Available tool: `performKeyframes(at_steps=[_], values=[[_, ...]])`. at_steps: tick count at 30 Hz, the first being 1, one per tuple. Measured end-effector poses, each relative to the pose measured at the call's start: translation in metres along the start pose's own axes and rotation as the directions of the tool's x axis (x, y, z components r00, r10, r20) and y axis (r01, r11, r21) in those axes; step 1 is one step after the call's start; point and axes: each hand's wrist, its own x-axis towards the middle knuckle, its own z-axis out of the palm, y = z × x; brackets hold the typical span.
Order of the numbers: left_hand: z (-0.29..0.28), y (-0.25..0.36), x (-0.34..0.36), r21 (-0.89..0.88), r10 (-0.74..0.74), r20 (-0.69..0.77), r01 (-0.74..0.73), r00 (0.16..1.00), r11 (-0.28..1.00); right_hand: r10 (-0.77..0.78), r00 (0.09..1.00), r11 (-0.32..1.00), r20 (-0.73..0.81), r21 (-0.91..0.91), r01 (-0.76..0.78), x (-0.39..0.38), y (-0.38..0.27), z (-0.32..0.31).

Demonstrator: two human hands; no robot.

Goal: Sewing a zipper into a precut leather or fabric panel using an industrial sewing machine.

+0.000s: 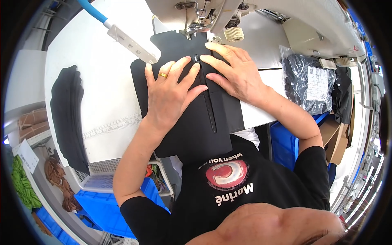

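A black fabric piece lies on the white table, its near end hanging toward my lap. A black zipper runs lengthwise down it, with a slider near the upper end. My left hand, a ring on one finger, rests on the fabric left of the zipper, fingers spread. To the right of the zipper, my right hand lies with its fingers stretched over the cloth, fingertips close to the slider. Just beyond both hands is the sewing machine's presser foot, over the fabric's far edge.
A white lamp head on a blue hose hangs close to my left fingers. Stacked black fabric pieces lie at the left. A plastic bag of dark goods sits right. Blue crates and a white basket stand below the table.
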Motion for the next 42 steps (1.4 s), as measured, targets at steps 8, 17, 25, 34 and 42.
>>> performKeyframes(at_steps=[8, 17, 25, 34, 42], values=[[0.001, 0.0, -0.001, -0.022, -0.007, -0.001, 0.007, 1.0, 1.0, 0.002, 0.999, 0.992, 0.033, -0.122, 0.002, 0.002, -0.002, 0.004], [0.002, 0.001, -0.001, -0.014, -0.018, 0.005, 0.018, 1.0, 1.0, -0.016, 1.0, 0.992, 0.025, -0.124, 0.019, 0.002, -0.001, 0.003], [0.002, -0.001, 0.001, -0.003, 0.011, -0.044, -0.011, 0.999, 1.0, -0.09, 0.995, 0.996, -0.052, -0.029, 0.088, 0.001, 0.004, 0.009], [0.002, -0.004, 0.007, 0.018, 0.022, -0.034, -0.021, 0.999, 1.0, -0.054, 0.998, 0.994, 0.038, -0.09, 0.057, 0.003, 0.0, -0.001], [0.006, -0.02, 0.029, -0.066, 0.011, 0.011, -0.01, 1.0, 0.998, -0.031, 0.999, 0.988, 0.041, -0.152, 0.037, 0.014, 0.014, 0.009]])
